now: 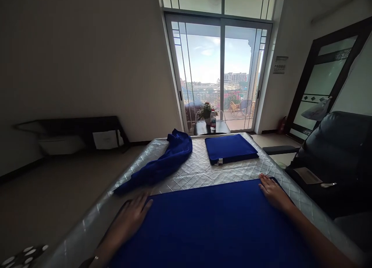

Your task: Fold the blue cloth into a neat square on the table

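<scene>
A blue cloth [203, 221] lies spread flat over the near part of a table with a silvery quilted cover [200, 175]. On the cloth's far left corner rests my left hand [132, 215], palm down with its fingers extended. My right hand [271, 190] lies flat at the far right corner, fingers stretched out. Beyond the spread cloth, a neatly folded blue cloth [231, 148] with a small white tag sits at the right. A crumpled blue cloth [165, 161] trails across the left side of the cover.
A small dark table [197, 127] past the far edge holds a potted plant [206, 112] and a bottle [213, 120], before glass sliding doors. At right stands a black armchair [340, 151]. A black shelf with white boxes [107, 139] is by the left wall.
</scene>
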`<state>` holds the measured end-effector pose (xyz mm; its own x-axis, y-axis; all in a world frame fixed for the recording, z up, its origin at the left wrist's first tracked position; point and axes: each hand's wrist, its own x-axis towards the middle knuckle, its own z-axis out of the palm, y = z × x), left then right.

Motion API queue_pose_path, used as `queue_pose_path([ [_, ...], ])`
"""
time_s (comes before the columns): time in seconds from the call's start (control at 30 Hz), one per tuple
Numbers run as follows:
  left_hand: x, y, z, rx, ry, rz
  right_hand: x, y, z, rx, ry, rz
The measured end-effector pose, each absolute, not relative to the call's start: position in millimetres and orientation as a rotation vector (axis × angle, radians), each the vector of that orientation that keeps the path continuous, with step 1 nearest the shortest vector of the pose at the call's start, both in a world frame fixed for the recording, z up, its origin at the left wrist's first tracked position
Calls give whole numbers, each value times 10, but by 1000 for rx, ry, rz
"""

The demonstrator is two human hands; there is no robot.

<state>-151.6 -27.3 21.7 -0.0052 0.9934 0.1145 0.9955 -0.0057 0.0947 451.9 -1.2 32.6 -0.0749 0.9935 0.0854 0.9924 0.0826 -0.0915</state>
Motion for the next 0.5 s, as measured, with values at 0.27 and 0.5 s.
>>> queue_pose_path([
  [0.27,-1667,-240,314,-2134,-2339,-390,4387,-4,493,-2060,-2100,-19],
  [0.5,-1966,-197,406,-2046,-2437,-696,4437,129,727,-1973,-2034,66],
])
